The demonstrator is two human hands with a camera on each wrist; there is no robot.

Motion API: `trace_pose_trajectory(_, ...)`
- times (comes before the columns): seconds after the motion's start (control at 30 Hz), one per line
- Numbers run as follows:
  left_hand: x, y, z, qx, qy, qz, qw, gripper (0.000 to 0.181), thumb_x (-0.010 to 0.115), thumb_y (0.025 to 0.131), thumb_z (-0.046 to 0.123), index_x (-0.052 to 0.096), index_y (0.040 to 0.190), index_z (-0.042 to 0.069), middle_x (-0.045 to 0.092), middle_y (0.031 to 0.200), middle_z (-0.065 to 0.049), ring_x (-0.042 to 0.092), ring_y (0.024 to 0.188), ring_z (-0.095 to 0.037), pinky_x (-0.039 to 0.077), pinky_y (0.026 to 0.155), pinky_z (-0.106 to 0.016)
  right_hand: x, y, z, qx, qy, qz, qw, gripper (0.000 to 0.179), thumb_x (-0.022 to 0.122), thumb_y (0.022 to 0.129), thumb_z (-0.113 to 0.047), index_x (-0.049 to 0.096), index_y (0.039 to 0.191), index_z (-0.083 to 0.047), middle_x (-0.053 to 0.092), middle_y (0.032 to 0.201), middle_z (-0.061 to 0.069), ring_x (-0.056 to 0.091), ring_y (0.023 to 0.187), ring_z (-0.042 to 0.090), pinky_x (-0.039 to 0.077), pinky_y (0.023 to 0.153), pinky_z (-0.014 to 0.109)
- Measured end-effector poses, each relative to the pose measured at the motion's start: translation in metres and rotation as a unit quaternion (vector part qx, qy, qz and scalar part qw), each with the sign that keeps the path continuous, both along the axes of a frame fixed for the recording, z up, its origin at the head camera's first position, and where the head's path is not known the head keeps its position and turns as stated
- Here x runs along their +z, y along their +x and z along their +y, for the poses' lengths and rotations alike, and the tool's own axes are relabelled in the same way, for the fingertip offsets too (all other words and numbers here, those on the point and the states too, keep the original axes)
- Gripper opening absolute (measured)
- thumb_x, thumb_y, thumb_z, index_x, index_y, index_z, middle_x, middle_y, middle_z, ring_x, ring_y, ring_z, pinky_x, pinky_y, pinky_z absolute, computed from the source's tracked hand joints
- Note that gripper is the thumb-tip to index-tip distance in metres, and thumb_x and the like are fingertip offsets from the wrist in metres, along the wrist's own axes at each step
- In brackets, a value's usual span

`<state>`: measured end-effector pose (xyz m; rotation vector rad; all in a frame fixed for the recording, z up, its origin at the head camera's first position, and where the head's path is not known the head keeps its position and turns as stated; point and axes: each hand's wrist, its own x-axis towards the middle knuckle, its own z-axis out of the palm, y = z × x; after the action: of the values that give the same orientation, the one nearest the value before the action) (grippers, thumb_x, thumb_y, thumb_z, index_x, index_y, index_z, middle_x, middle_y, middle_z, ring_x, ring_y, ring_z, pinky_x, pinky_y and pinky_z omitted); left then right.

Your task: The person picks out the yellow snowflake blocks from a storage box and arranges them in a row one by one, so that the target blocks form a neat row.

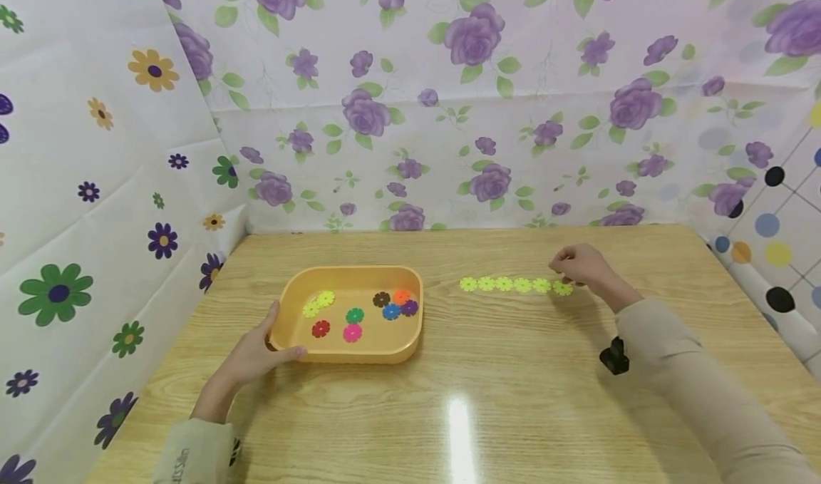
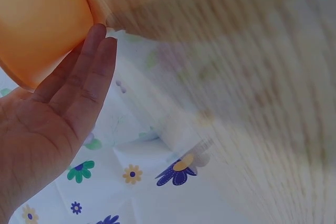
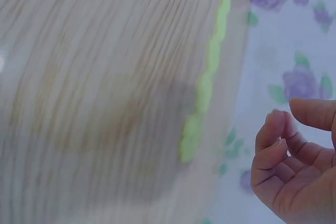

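Note:
An orange plastic basin (image 1: pixel 359 274) stands on the left of the table. My left hand (image 1: pixel 250 356) grips its front left corner, the thumb at the front rim and the fingers along the outer left wall; the left wrist view shows the fingers against the orange basin (image 2: pixel 47 19). Further right, several yellow-green snowflake discs (image 1: pixel 504 284) lie in a straight row. My right hand (image 1: pixel 585 265) hovers just above the row's right end disc (image 1: pixel 563 289). In the right wrist view, thumb and fingers of the right hand (image 3: pixel 296 161) are loosely bent and apart, with nothing between them.
Inside the basin lie two yellow discs (image 1: pixel 326 299), a red disc (image 1: pixel 321 328), a pink disc (image 1: pixel 352 333), a green disc (image 1: pixel 355 316) and several others. A small black object (image 1: pixel 614 356) shows beside the right sleeve. Flowered cloth (image 1: pixel 410 156) hangs behind the wooden table (image 1: pixel 513 377).

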<state>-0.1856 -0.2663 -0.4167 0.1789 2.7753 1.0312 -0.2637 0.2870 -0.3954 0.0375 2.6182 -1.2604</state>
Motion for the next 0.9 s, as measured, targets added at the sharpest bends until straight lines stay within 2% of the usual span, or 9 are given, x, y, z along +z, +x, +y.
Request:
trace_pose_trajectory(0.37, -0.001, -0.001, 0.000, 0.003, 0.001, 0.002, 1.0000, 0.109, 0.072, 0.075, 0.042, -0.002, 0.144, -0.002, 0.009, 0.145, -0.032, 0.023, 0.129, -0.046, 0.026, 0.101, -0.054, 0.013, -0.001, -0.048, 0.041, -0.008, 0.031, 0.9987, 0.027, 0.054, 0.091, -0.020, 0.058, 0.104, 0.004, 0.058, 0.098, 0.021, 0.059, 0.082, 0.035, 0.047, 0.059, 0.035)
trace_pose_trajectory(0.5, -0.002, -0.001, -0.001, 0.001, 0.002, 0.007, 1.0000, 0.109, 0.072, 0.075, 0.041, -0.001, 0.144, -0.003, 0.010, 0.145, -0.031, 0.023, 0.129, -0.046, 0.026, 0.101, -0.054, 0.017, -0.004, -0.066, 0.055, -0.012, 0.037, 0.9977, 0.026, 0.055, 0.091, -0.022, 0.060, 0.103, 0.001, 0.060, 0.096, 0.018, 0.061, 0.078, 0.031, 0.046, 0.056, 0.030)
trace_pose_trajectory(0.6, -0.002, -0.001, -0.001, 0.000, 0.002, 0.008, 1.0000, 0.109, 0.072, 0.075, 0.042, -0.001, 0.144, -0.002, 0.010, 0.145, -0.031, 0.022, 0.129, -0.046, 0.025, 0.101, -0.055, 0.020, -0.005, -0.082, 0.065, -0.019, 0.036, 0.9970, 0.026, 0.056, 0.090, -0.023, 0.060, 0.104, -0.001, 0.062, 0.096, 0.015, 0.061, 0.077, 0.029, 0.046, 0.056, 0.030)
trace_pose_trajectory(0.77, 0.000, 0.000, 0.001, -0.001, 0.003, 0.006, 1.0000, 0.109, 0.072, 0.075, 0.042, -0.001, 0.143, -0.003, 0.010, 0.144, -0.032, 0.022, 0.129, -0.046, 0.025, 0.101, -0.055, 0.024, -0.006, -0.108, 0.084, -0.043, 0.025, 0.9952, 0.027, 0.057, 0.090, -0.023, 0.059, 0.108, -0.002, 0.063, 0.099, 0.014, 0.061, 0.082, 0.034, 0.046, 0.057, 0.031)
trace_pose_trajectory(0.9, 0.001, 0.000, 0.001, -0.001, 0.004, 0.004, 1.0000, 0.110, 0.071, 0.075, 0.042, -0.002, 0.143, -0.003, 0.010, 0.144, -0.032, 0.021, 0.129, -0.046, 0.024, 0.101, -0.055, 0.028, -0.003, -0.129, 0.098, -0.066, 0.026, 0.9926, 0.029, 0.057, 0.090, -0.021, 0.058, 0.112, -0.002, 0.063, 0.100, 0.014, 0.062, 0.076, 0.028, 0.045, 0.055, 0.029)
